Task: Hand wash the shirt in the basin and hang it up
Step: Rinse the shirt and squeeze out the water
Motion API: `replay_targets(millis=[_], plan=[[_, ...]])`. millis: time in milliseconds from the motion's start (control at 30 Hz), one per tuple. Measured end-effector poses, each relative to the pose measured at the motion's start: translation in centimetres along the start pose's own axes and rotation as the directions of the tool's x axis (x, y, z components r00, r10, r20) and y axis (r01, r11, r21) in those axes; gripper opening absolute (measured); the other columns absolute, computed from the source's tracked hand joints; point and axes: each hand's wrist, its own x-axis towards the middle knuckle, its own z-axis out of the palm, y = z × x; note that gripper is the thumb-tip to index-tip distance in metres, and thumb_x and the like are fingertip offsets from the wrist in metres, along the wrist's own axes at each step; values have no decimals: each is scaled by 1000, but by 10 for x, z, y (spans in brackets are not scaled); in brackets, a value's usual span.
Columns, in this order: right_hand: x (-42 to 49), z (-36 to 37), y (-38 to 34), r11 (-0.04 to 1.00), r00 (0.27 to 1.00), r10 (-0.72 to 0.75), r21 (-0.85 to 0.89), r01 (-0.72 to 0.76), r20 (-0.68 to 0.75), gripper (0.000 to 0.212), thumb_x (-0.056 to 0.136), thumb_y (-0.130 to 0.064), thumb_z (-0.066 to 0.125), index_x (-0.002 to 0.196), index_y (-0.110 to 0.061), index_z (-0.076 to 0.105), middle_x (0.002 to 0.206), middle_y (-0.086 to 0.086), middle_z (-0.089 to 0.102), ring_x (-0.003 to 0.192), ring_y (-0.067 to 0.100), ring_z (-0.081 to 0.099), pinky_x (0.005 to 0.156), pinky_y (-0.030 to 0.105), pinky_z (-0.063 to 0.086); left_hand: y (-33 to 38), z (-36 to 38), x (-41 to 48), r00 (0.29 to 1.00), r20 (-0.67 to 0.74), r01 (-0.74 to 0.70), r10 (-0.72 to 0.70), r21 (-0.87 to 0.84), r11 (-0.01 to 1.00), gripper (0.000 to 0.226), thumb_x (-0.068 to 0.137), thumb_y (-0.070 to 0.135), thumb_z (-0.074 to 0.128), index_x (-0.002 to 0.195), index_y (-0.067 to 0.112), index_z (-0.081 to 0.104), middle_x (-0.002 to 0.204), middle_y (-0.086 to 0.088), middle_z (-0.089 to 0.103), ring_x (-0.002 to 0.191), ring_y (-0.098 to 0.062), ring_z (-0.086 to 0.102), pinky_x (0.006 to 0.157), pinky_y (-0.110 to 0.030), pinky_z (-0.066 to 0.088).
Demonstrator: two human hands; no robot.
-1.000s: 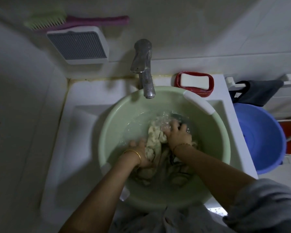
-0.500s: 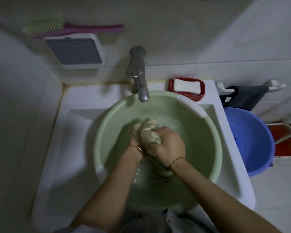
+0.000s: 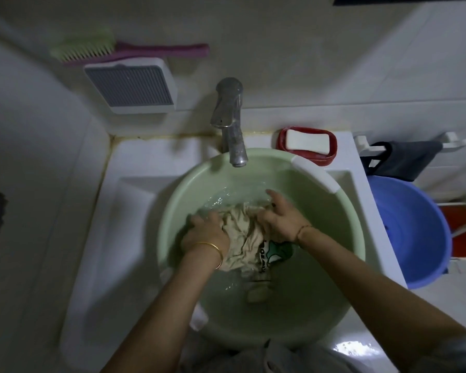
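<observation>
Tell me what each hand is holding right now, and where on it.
Both grip the wet shirt in the green basin: left hand on its left bunched edge, right hand on the right.

Wet cloth shirt [image 3: 242,232], smooth plastic basin [image 3: 320,278], dull metal tap [image 3: 230,117].

Head camera looks steeply down, close over the basin [image 3: 345,238].

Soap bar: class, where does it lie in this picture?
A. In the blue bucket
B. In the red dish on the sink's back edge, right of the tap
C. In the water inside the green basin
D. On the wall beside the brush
B: the white soap bar sits in the red dish, right of the tap, outside the green basin.
</observation>
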Motion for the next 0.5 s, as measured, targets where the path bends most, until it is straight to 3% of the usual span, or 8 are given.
replay_targets(millis=[33,100,167,233,300,333,433,500], plan=[[5,1,9,999,996,27,44,-24,-81,57,91,-47,46,142,-30,29,140,8,42,122,27,45,104,47,38,3,0,-3,999,37,-19,13,151,988,56,94,34,41,145,23,21,150,-20,18,133,-40,32,104,-46,36],[9,8,19,978,976,112,-155,-141,-185,41,97,-31,38,137,-24,36,140,13,39,123,33,40,104,43,37,16,4,-4,990,-31,-114,135,377,919,67,94,28,39,150,26,2,156,-17,-3,141,-42,4,111,-57,16],[2,24,12,905,975,145,-376,-200,-170,43,97,-26,38,139,-22,30,143,14,31,127,36,33,100,45,36,25,13,1,939,-74,-288,337,367,884,70,93,23,37,151,23,-1,158,-14,-8,144,-35,-8,115,-57,2],[-3,44,9,809,997,30,-584,-69,-77,55,97,-23,36,147,-22,12,151,14,18,134,38,24,101,47,35,25,32,9,908,21,-402,419,323,857,72,94,28,36,150,22,-9,158,-10,-15,145,-30,-14,117,-52,0],[-1,48,15,702,994,-107,-708,78,3,59,98,-24,35,148,-26,4,151,11,17,134,37,24,97,48,39,14,48,13,933,125,-357,337,436,826,74,95,36,33,149,17,-16,156,-12,-21,144,-31,-19,116,-53,-4],[3,42,18,666,993,-118,-741,80,1,56,98,-25,36,146,-29,7,148,11,20,130,37,28,92,46,41,7,54,13,943,169,-332,285,508,795,76,96,39,32,148,14,-17,155,-15,-22,143,-33,-19,115,-54,-6],[9,28,17,644,989,17,-755,-125,-148,45,97,-16,38,138,-26,21,141,15,27,120,36,37,77,38,45,-4,71,12,947,265,-307,180,589,748,82,96,45,35,148,13,-19,154,-20,-22,143,-36,-16,113,-57,-6],[7,35,12,620,988,22,-773,-135,-155,43,98,-16,33,140,-22,21,140,19,28,120,38,37,78,40,44,-2,77,15,944,288,-302,161,559,772,77,98,42,33,148,12,-17,154,-22,-19,144,-37,-10,114,-56,-1]])
